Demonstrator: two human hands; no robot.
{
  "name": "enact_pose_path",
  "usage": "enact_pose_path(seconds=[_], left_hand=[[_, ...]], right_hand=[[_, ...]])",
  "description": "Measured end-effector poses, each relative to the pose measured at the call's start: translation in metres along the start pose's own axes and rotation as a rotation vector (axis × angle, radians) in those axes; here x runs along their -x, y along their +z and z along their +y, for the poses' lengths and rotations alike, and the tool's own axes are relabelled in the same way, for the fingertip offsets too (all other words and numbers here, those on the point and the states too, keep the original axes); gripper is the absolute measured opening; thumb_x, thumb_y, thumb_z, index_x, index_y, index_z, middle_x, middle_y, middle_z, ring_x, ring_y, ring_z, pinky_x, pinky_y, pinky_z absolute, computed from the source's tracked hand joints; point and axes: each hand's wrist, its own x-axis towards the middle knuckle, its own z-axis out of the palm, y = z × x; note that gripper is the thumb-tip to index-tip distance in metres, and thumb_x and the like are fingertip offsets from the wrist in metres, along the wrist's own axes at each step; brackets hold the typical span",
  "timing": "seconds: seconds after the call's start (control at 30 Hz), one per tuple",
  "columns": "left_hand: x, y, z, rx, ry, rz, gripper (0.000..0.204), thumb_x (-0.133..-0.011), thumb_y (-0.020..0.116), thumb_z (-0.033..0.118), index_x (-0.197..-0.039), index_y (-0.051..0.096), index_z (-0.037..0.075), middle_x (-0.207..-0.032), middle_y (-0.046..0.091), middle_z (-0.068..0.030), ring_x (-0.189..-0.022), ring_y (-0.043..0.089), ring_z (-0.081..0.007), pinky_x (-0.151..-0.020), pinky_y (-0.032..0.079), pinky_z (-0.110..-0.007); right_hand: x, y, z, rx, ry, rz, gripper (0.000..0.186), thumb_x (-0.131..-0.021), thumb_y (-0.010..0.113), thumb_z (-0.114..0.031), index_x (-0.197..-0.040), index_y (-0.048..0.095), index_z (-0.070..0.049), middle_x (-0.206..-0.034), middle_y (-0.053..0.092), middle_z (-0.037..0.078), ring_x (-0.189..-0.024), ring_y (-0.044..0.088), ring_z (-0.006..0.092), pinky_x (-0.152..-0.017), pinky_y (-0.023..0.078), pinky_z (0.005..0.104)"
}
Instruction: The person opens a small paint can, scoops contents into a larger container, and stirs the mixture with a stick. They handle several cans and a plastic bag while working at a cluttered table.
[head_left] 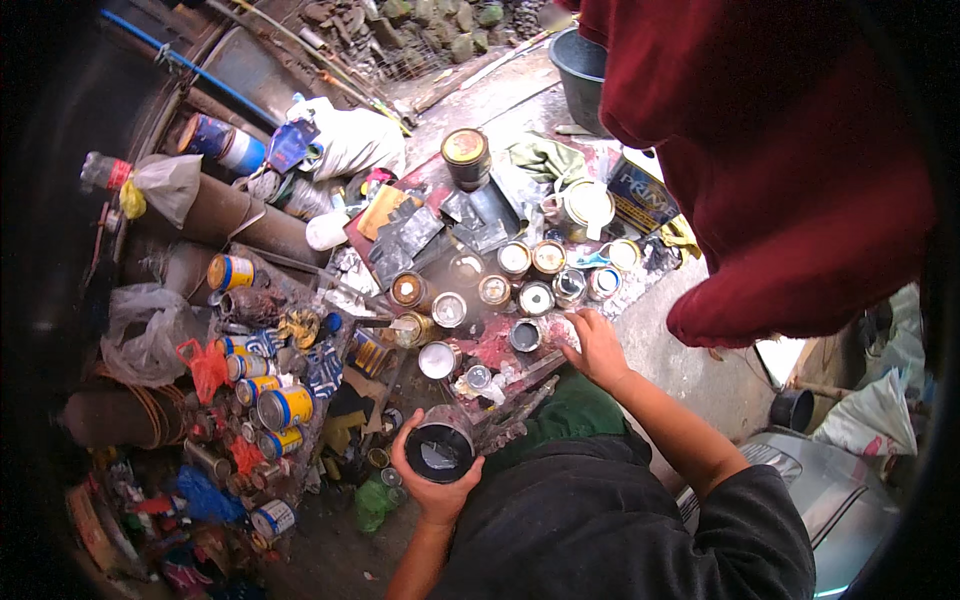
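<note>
Presently, the left hand (432,492) is wrapped around an open dark can (441,452), its fingers on one side and thumb on the other; dark, glossy contents are visible inside. This can is held up off the table (490,347), on the near side of its edge. The right hand (600,352) reaches to the table's near edge, fingers bent downward; whether it grips anything there cannot be determined. Just left of its fingertips stands a small grey-filled can (524,336). Beyond the left hand are a white-filled can (438,360) and a clear cup (478,377); further open cans stand ahead of both hands.

Assessment: the step in hand appears to be holding the dark can ready while the right hand attends to the table edge. The next move calls for keeping that can level, since it is uncovered, and for clearance from the crowded containers.
</note>
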Motion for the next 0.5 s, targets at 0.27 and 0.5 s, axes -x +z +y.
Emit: enact_pose_path(seconds=[0.27, 0.5], left_hand=[[-0.002, 0.009, -0.019, 0.041, -0.026, -0.013, 0.101, -0.067, 0.091, 0.017, -0.147, 0.033, 0.004, -0.144, 0.049, -0.0205, -0.133, 0.051, -0.0333, -0.116, 0.037, -0.047], [-0.010, 0.011, -0.014, 0.045, -0.016, -0.029, 0.105, -0.060, 0.095, 0.007, -0.145, 0.034, 0.002, -0.146, 0.048, -0.0188, -0.131, 0.052, -0.0317, -0.115, 0.041, -0.045]], right_hand=[[0.015, -0.101, -0.132, -0.475, -0.141, -0.101, 0.031, -0.089, 0.070, -0.011, -0.118, 0.064, -0.003, -0.118, 0.062, 0.017, -0.108, 0.063, 0.0381, -0.092, 0.051, 0.0464], [0.022, -0.111, -0.190, -0.515, -0.268, -0.212, 0.030, -0.083, 0.066, -0.005, -0.113, 0.065, -0.002, -0.120, 0.063, 0.016, -0.111, 0.063, 0.0364, -0.095, 0.051, 0.0462]])
